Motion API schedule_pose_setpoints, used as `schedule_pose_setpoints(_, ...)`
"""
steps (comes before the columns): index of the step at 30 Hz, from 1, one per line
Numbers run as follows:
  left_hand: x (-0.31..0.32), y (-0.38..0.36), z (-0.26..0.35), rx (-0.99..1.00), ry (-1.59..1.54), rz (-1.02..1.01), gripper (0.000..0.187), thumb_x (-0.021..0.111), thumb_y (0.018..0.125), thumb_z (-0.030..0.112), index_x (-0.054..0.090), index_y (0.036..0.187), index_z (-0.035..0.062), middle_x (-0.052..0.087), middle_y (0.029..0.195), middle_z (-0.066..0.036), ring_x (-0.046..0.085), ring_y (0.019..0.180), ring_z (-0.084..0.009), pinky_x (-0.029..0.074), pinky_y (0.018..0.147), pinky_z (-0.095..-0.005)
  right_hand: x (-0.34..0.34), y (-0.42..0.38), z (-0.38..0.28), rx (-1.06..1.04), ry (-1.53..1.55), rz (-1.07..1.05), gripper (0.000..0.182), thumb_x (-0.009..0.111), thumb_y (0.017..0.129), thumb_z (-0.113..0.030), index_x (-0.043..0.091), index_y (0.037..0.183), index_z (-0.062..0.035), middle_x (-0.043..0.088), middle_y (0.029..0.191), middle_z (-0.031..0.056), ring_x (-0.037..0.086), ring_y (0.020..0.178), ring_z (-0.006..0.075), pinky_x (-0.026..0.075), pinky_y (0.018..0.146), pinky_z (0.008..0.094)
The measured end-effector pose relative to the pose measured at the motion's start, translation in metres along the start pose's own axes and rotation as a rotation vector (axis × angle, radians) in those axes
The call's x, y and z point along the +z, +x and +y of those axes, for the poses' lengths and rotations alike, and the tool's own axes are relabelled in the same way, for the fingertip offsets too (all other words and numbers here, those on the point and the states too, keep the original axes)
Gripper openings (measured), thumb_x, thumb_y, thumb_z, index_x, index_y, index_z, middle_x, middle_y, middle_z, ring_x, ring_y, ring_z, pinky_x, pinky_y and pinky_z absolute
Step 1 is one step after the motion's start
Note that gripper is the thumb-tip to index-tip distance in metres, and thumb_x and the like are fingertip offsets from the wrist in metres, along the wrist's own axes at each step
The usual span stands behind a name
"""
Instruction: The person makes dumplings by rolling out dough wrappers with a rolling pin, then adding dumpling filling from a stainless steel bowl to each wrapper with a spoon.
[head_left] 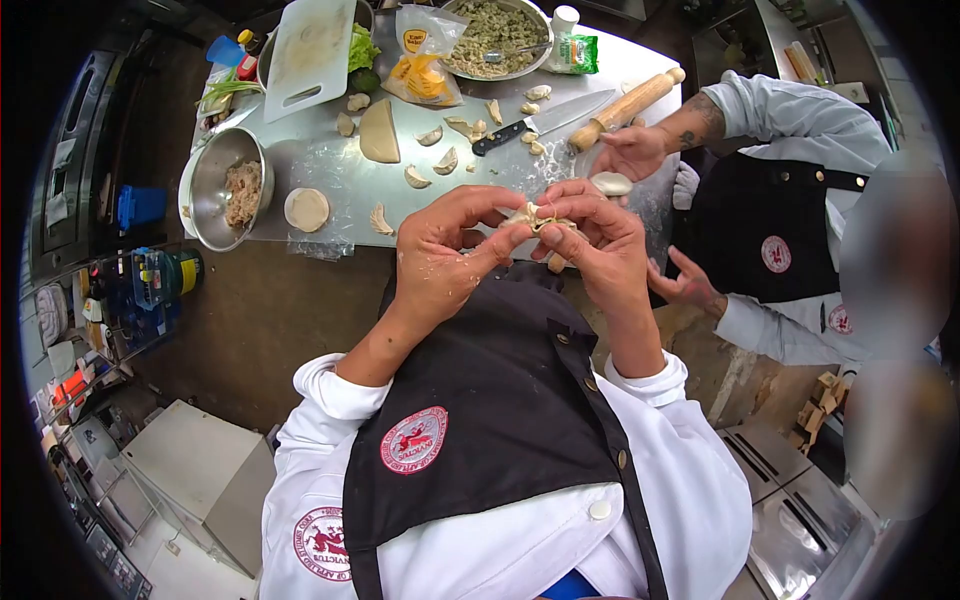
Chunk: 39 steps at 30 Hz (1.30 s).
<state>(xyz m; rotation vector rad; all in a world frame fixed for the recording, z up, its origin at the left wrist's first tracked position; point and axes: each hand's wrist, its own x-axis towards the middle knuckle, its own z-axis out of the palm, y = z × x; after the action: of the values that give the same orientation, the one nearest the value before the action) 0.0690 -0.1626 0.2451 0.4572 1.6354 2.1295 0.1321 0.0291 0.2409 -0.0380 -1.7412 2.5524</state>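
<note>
A small filled dumpling (528, 216) is pinched between my two hands, in front of my chest at the table's near edge. My left hand (455, 250) grips its left side with thumb and fingers. On the other side, my right hand (598, 245) pinches the dough, and some filling shows at the top. Folded dumplings (446, 161) lie on the metal table beyond my hands. To the left are a stack of round wrappers (307, 210) and a steel bowl of meat filling (243, 193). A piece of dough (379, 132) rests farther back.
A knife (540, 122) and a rolling pin (628, 108) lie at the back right. Behind are a bowl of green filling (495, 38), a yellow bag (422, 78) and a cutting board (308, 55). A co-worker's hand (632, 152) with a dumpling and their other hand (687, 282) are close on the right.
</note>
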Motion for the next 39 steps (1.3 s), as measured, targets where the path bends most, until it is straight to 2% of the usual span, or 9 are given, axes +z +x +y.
schedule_pose_setpoints(4,0.003,0.001,-0.002,-0.014,-0.078,0.054,0.031,0.076,0.091,-0.001,0.069,0.121,-0.0031,0.069,0.122,-0.017,0.071,0.099,-0.0192,0.064,0.075,-0.0281,0.001,0.002,0.004,-0.053,-0.033,0.06,0.016,0.073,0.092,0.002,0.073,0.108,0.0038,0.059,0.122,0.0133,0.067,0.103,0.0184,0.064,0.078,0.0296)
schedule_pose_setpoints(10,-0.014,0.005,-0.012,0.357,0.308,0.009,0.031,0.081,0.088,0.002,0.07,0.116,-0.0037,0.072,0.116,-0.015,0.072,0.095,-0.014,0.06,0.071,-0.0241,0.011,0.002,-0.002,0.048,-0.071,0.113,0.019,0.07,0.095,-0.001,0.07,0.114,0.0051,0.061,0.12,0.0146,0.067,0.104,0.0206,0.063,0.08,0.032)
schedule_pose_setpoints(17,-0.016,-0.002,-0.012,-0.146,-0.063,-0.006,0.041,0.08,0.091,0.011,0.063,0.126,-0.003,0.072,0.107,-0.008,0.07,0.088,-0.0089,0.057,0.07,-0.0223,-0.002,0.0,0.007,0.093,-0.247,0.005,0.023,0.07,0.096,-0.003,0.069,0.117,0.0059,0.061,0.122,0.0144,0.065,0.107,0.0198,0.063,0.08,0.0332)
schedule_pose_setpoints(21,-0.031,-0.004,-0.028,-0.433,0.034,-0.063,0.041,0.063,0.106,0.029,0.061,0.131,-0.0033,0.069,0.122,-0.01,0.071,0.095,-0.014,0.059,0.084,-0.0301,-0.008,0.002,0.033,-0.001,-0.291,0.076,0.019,0.07,0.096,-0.003,0.07,0.114,0.0038,0.063,0.125,0.0157,0.062,0.114,0.0214,0.051,0.098,0.0349)
schedule_pose_setpoints(23,-0.034,-0.01,-0.044,-0.658,-0.6,-0.057,0.048,0.051,0.11,0.036,0.057,0.138,-0.0026,0.065,0.132,-0.012,0.07,0.106,-0.0176,0.058,0.092,-0.0359,0.007,0.005,0.042,0.036,-0.31,0.097,0.019,0.071,0.094,-0.001,0.07,0.113,0.0027,0.066,0.122,0.0154,0.062,0.116,0.0224,0.046,0.103,0.0347)
schedule_pose_setpoints(27,-0.041,-0.018,-0.073,-0.629,-0.872,0.048,0.055,0.036,0.112,0.039,0.05,0.146,-0.0016,0.063,0.134,-0.012,0.067,0.118,-0.0238,0.054,0.101,-0.0433,0.025,0.015,0.064,-0.01,-0.665,0.051,0.028,0.073,0.087,0.003,0.071,0.115,-0.0009,0.07,0.115,0.0139,0.064,0.113,0.0258,0.05,0.097,0.0353)
schedule_pose_setpoints(33,-0.069,-0.02,-0.104,-0.699,-0.771,0.089,0.068,0.035,0.11,0.053,0.046,0.149,-0.0013,0.063,0.134,-0.015,0.065,0.121,-0.0297,0.052,0.104,-0.0463,0.023,0.039,0.1,-0.078,-0.97,-0.165,0.044,0.079,0.077,0.001,0.07,0.12,-0.005,0.069,0.114,0.0152,0.067,0.103,0.0348,0.054,0.088,0.0395)
schedule_pose_setpoints(36,-0.093,-0.016,-0.125,-0.85,-0.539,0.145,0.097,0.035,0.098,0.078,0.036,0.155,-0.0002,0.058,0.141,-0.02,0.063,0.126,-0.0333,0.052,0.104,-0.047,0.007,0.053,0.148,0.028,-0.91,-0.201,0.035,0.077,0.081,-0.002,0.071,0.115,-0.0052,0.069,0.107,0.015,0.068,0.098,0.0363,0.056,0.081,0.0412)
schedule_pose_setpoints(39,-0.129,-0.03,-0.153,-0.883,-0.26,0.353,0.094,0.038,0.099,0.076,0.041,0.153,-0.0007,0.056,0.143,-0.023,0.062,0.126,-0.0319,0.054,0.099,-0.0464,-0.014,0.07,0.204,-0.045,-1.01,-0.125,0.029,0.077,0.082,-0.004,0.072,0.11,-0.0048,0.069,0.104,0.0153,0.067,0.095,0.037,0.055,0.08,0.042)
